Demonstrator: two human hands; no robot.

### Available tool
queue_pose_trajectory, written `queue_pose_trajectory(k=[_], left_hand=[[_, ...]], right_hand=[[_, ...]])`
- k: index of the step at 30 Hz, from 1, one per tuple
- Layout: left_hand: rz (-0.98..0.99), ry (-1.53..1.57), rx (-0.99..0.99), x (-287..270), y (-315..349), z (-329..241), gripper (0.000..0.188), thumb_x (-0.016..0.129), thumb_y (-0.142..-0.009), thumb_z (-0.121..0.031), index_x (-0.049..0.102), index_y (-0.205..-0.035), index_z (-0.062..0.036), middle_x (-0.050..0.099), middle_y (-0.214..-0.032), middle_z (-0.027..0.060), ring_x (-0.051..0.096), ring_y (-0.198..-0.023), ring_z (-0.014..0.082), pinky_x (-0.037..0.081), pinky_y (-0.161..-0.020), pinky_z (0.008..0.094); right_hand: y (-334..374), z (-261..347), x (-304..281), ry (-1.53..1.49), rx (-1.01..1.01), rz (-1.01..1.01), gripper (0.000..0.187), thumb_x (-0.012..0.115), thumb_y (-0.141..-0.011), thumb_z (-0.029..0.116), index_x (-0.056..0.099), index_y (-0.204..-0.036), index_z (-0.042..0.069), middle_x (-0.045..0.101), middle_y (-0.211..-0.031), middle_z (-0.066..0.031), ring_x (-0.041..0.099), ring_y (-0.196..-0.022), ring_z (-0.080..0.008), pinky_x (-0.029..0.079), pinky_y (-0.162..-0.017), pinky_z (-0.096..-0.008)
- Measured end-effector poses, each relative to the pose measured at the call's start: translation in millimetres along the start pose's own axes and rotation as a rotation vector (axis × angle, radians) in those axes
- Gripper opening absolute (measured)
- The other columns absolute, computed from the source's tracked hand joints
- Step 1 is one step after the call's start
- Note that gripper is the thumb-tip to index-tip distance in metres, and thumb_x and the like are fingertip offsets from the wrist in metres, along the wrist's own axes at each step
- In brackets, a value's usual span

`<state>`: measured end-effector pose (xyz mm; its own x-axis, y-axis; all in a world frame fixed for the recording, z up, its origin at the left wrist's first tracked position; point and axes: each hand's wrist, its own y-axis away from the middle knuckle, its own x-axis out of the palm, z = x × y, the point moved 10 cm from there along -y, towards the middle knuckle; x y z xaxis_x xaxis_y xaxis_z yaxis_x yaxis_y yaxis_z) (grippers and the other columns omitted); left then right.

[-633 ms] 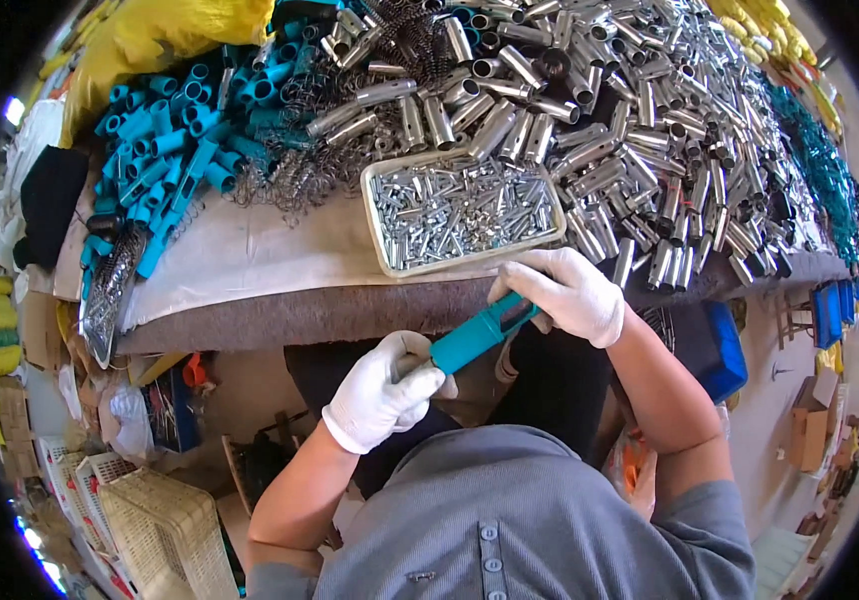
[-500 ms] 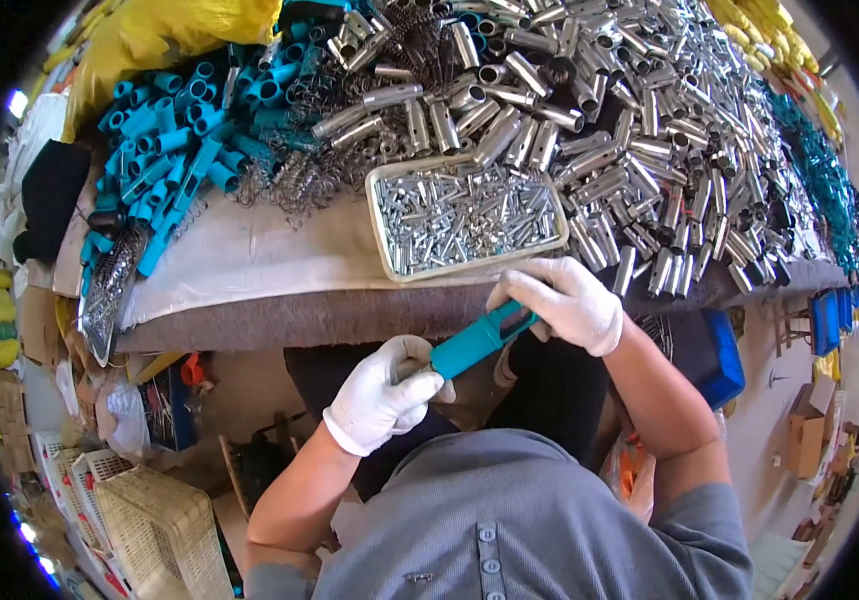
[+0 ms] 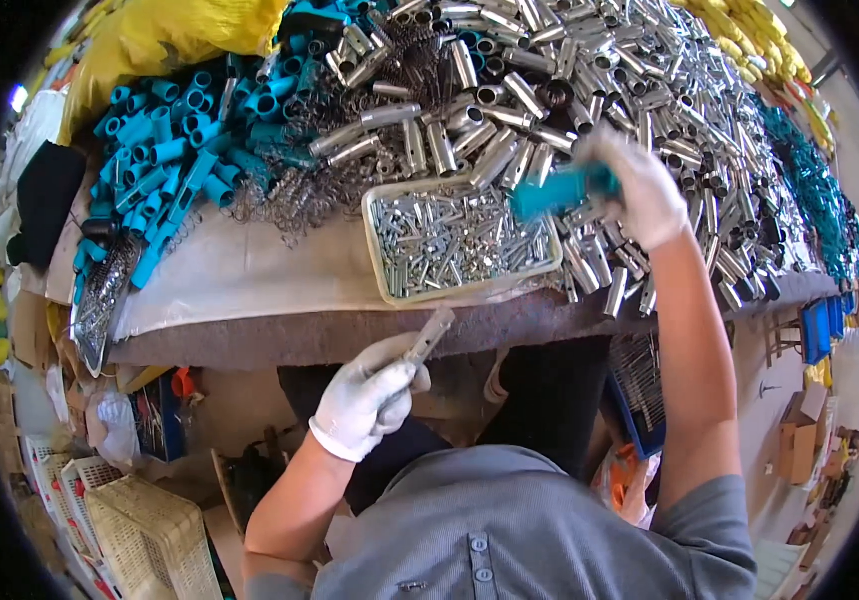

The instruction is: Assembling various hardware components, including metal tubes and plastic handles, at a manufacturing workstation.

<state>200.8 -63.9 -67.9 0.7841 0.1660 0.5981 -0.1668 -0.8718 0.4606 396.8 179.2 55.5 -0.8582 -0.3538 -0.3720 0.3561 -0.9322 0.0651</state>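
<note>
My left hand (image 3: pixel 358 402), in a white glove, is closed round a silver metal tube (image 3: pixel 433 334) that points up and right in front of the table edge. My gloved right hand (image 3: pixel 642 190) is raised over the table, gripping a teal plastic sleeve (image 3: pixel 553 194); both are smeared by motion. Below the sleeve stands a shallow cream tray (image 3: pixel 377 252) full of small metal pins. A big heap of silver tubes (image 3: pixel 690 130) spreads behind and to its right. Teal sleeves (image 3: pixel 170 152) lie piled at the left, beside tangled coil springs (image 3: pixel 300 195).
A yellow sack (image 3: pixel 165 40) leans at the far left, with black cloth (image 3: pixel 50 200) nearer. The padded table edge (image 3: pixel 250 335) runs before me. Below it are a blue bin of metal rods (image 3: pixel 640 395) at the right and beige plastic crates (image 3: pixel 150 530) at the left.
The teal sleeve, held by both hands before, has come away in my right hand, which swung up over the tray. A metal tube now shows in my left hand, which stayed nearly in place.
</note>
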Motion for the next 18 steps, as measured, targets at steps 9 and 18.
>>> queue_pose_trajectory(k=[9, 18], left_hand=[[-0.058, 0.082, 0.053, -8, -5, -7, 0.039, 0.048, -0.095, -0.018, 0.043, -0.131, -0.0013, 0.058, -0.086, 0.0060, 0.040, -0.048, 0.0051, 0.029, -0.038, 0.0170], [-0.065, 0.036, 0.053, -13, -5, -10, 0.040, 0.043, -0.096, -0.018, 0.043, -0.131, -0.0004, 0.059, -0.085, 0.0080, 0.039, -0.044, 0.0050, 0.028, -0.035, 0.0165]], right_hand=[[20, 40, 75, 0.807, -0.769, -0.073, 0.041, 0.075, -0.072, 0.028, 0.062, -0.107, 0.011, 0.058, -0.104, -0.0086, 0.055, -0.098, -0.0262, 0.044, -0.088, -0.0376], [40, 37, 82, 0.603, -0.667, 0.129, 0.028, 0.068, -0.077, 0.012, 0.062, -0.104, 0.010, 0.055, -0.100, -0.0107, 0.055, -0.099, -0.0292, 0.045, -0.087, -0.0361]])
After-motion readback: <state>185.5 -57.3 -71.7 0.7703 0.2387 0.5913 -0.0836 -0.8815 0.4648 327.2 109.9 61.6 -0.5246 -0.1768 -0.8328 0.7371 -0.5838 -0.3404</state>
